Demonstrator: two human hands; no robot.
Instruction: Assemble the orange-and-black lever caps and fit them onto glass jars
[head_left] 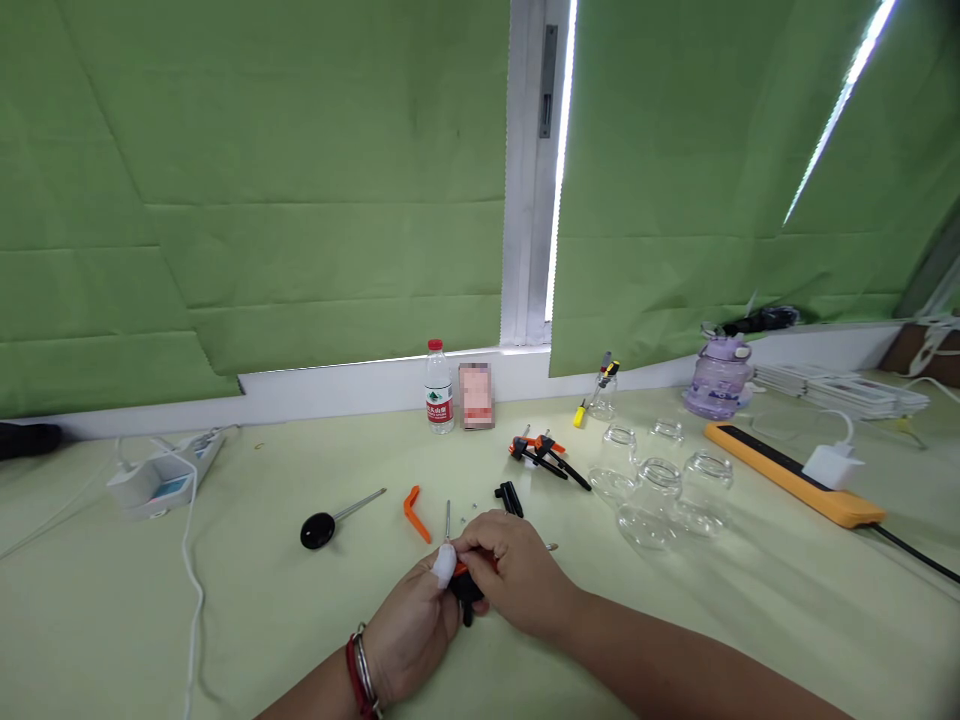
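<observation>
My left hand (409, 630), with a white bandage on the thumb tip and bracelets on the wrist, and my right hand (510, 575) are closed together on a small black and orange clamp (469, 592) just above the pale green table (225, 620). Most of the clamp is hidden by my fingers. Close in front of my hands lie a loose orange lever piece (415, 511), a thin metal pin (448, 519), a black part (509, 497) and a few tiny screws. A black-handled screwdriver (334, 521) lies to the left.
Two more orange and black clamps (544, 455) lie further back. Several clear glass jars (652, 490) stand at the right, beside an orange power strip (795, 475) with a white charger. A water bottle (439, 388), a purple jug (718, 376) and a white power strip (165, 470) stand near the wall.
</observation>
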